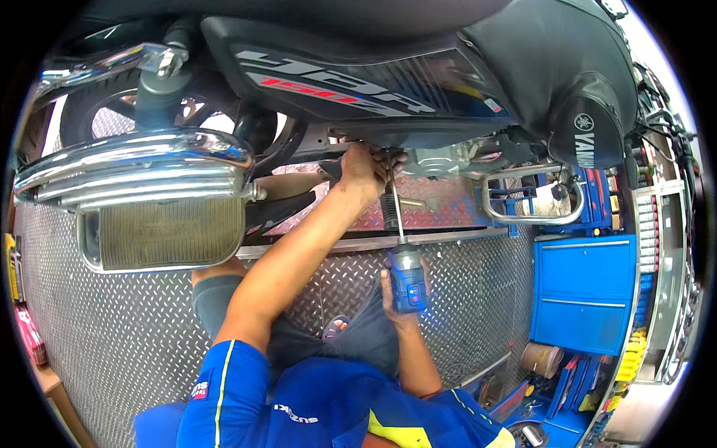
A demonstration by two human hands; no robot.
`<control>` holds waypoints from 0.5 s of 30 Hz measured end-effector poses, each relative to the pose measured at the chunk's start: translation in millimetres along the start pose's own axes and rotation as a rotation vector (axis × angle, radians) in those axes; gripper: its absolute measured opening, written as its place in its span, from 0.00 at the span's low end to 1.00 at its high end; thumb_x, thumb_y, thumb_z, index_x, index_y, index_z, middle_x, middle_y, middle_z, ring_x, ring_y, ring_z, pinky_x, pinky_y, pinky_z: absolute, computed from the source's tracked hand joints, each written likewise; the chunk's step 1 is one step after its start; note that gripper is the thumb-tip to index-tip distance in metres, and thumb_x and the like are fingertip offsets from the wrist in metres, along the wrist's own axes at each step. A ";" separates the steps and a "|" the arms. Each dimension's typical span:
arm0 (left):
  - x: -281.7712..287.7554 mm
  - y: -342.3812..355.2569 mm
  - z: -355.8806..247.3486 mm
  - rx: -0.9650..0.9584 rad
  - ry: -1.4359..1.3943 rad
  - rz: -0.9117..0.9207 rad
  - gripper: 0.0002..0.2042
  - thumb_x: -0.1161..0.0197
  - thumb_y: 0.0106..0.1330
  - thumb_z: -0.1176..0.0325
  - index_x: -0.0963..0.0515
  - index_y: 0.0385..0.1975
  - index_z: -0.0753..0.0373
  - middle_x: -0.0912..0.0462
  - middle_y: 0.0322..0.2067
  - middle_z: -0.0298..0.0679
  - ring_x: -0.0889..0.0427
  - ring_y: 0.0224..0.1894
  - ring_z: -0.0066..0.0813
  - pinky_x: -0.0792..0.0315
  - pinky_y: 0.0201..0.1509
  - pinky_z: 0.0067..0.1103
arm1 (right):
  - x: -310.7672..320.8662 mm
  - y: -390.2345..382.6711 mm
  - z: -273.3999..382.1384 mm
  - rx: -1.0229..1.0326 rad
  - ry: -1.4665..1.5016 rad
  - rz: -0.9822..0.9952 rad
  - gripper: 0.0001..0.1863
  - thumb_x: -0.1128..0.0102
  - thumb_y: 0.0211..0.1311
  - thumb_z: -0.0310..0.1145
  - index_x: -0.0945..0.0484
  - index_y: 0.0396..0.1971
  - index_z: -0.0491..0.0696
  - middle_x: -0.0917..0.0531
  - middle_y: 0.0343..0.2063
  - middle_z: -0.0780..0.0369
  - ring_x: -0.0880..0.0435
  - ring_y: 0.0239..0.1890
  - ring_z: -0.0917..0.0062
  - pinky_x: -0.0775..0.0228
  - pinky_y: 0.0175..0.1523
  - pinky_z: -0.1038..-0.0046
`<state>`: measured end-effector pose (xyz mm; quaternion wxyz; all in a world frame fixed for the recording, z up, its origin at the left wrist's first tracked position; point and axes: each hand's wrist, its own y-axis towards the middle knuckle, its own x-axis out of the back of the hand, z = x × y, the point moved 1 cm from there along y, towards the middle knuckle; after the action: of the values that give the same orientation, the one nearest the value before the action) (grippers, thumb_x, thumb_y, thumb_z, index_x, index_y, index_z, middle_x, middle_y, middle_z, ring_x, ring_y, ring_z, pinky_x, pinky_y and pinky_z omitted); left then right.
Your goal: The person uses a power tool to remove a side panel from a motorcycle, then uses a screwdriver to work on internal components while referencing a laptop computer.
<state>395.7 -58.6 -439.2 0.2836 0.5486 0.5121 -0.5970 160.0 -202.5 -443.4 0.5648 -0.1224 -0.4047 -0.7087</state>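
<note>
Upright in my right hand (404,319) is a blue and grey cordless driver (407,263), my fingers wrapped round its body. A long thin extension bar (399,213) runs from its nose up under the motorcycle's dark side panel (418,104). My left hand (361,169) reaches up to the bar's far end, fingers closed around it close below the panel. What the bar's tip engages is hidden by those fingers. Beside the bar hangs a black ribbed rubber part (389,212), and a grey metal engine casing (441,160) lies just right of my left hand.
A chrome guard (138,168) and ribbed footboard (172,234) stick out at left. A chrome bar loop (534,218) juts out at right. Beyond stands a blue tool cabinet (581,287), with a cylindrical container (541,360) below. Diamond-plate metal (470,299) covers the floor.
</note>
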 end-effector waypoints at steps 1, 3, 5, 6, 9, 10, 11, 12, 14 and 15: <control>-3.2 -2.0 -0.7 -0.009 0.020 -0.032 0.22 0.57 0.76 0.51 0.26 0.39 0.65 0.20 0.32 0.50 0.20 0.33 0.43 0.27 0.37 0.32 | 1.7 1.6 0.2 0.001 0.013 -0.009 0.32 0.25 0.54 0.37 0.26 0.56 0.38 0.15 0.41 0.54 0.13 0.40 0.62 0.21 0.48 0.65; -5.9 -4.2 -2.2 -0.005 0.027 -0.014 0.22 0.56 0.77 0.51 0.25 0.40 0.65 0.19 0.32 0.50 0.19 0.34 0.42 0.25 0.37 0.32 | 3.9 3.8 0.9 0.004 0.044 -0.027 0.32 0.24 0.53 0.35 0.26 0.56 0.38 0.15 0.41 0.54 0.13 0.38 0.63 0.20 0.47 0.67; -9.3 -8.8 -2.8 0.009 0.057 0.005 0.20 0.56 0.77 0.53 0.25 0.41 0.66 0.19 0.33 0.50 0.19 0.34 0.41 0.24 0.38 0.32 | 7.3 5.1 2.0 -0.022 0.075 -0.036 0.32 0.24 0.52 0.35 0.25 0.56 0.38 0.15 0.41 0.54 0.13 0.38 0.64 0.20 0.47 0.67; -9.3 -7.9 -3.7 0.003 0.030 0.000 0.19 0.55 0.77 0.54 0.24 0.40 0.65 0.18 0.33 0.49 0.19 0.34 0.41 0.23 0.39 0.32 | 7.9 7.5 3.5 -0.030 0.094 -0.038 0.32 0.24 0.52 0.35 0.25 0.55 0.38 0.15 0.41 0.54 0.13 0.38 0.65 0.20 0.47 0.67; -6.3 -2.0 -3.9 0.002 -0.007 0.010 0.18 0.53 0.75 0.56 0.23 0.38 0.65 0.18 0.33 0.48 0.18 0.33 0.40 0.21 0.41 0.32 | 14.0 15.9 15.5 0.058 -0.006 -0.034 0.32 0.23 0.51 0.35 0.24 0.55 0.37 0.14 0.44 0.54 0.12 0.40 0.66 0.20 0.47 0.67; -2.4 1.4 -4.4 0.009 0.008 0.028 0.17 0.52 0.75 0.57 0.23 0.37 0.65 0.18 0.32 0.47 0.18 0.34 0.40 0.21 0.41 0.32 | 16.0 16.4 17.5 0.062 -0.018 -0.035 0.31 0.24 0.52 0.35 0.24 0.54 0.38 0.15 0.42 0.55 0.13 0.39 0.67 0.21 0.47 0.68; 1.2 5.1 -4.8 0.017 0.023 0.046 0.16 0.52 0.75 0.58 0.23 0.37 0.65 0.18 0.32 0.47 0.18 0.34 0.39 0.20 0.41 0.31 | 18.0 16.3 19.3 0.067 -0.031 -0.035 0.30 0.24 0.52 0.35 0.24 0.53 0.38 0.15 0.41 0.55 0.13 0.39 0.68 0.21 0.47 0.69; 6.1 8.4 -5.6 0.034 0.035 0.038 0.15 0.52 0.75 0.61 0.23 0.38 0.66 0.18 0.33 0.48 0.18 0.35 0.39 0.20 0.42 0.31 | 19.2 14.9 20.9 0.071 -0.040 -0.034 0.29 0.25 0.53 0.35 0.24 0.53 0.38 0.15 0.40 0.56 0.14 0.39 0.68 0.22 0.46 0.70; 14.4 16.0 -7.0 0.065 0.059 0.021 0.12 0.52 0.75 0.66 0.24 0.42 0.68 0.19 0.36 0.49 0.20 0.36 0.39 0.21 0.42 0.32 | 25.3 11.4 22.7 0.079 0.010 -0.044 0.30 0.24 0.52 0.35 0.24 0.53 0.37 0.15 0.42 0.54 0.13 0.42 0.67 0.22 0.48 0.69; 12.4 14.5 -4.6 0.060 0.071 -0.012 0.12 0.52 0.75 0.66 0.24 0.42 0.68 0.19 0.36 0.49 0.20 0.36 0.39 0.21 0.43 0.33 | 30.8 7.4 21.7 0.077 0.032 -0.050 0.31 0.24 0.52 0.36 0.25 0.54 0.37 0.15 0.43 0.52 0.13 0.43 0.67 0.21 0.50 0.69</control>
<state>407.5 -56.1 -454.7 0.2450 0.5747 0.5069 -0.5939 150.3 -208.9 -406.9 0.5577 -0.0791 -0.4256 -0.7082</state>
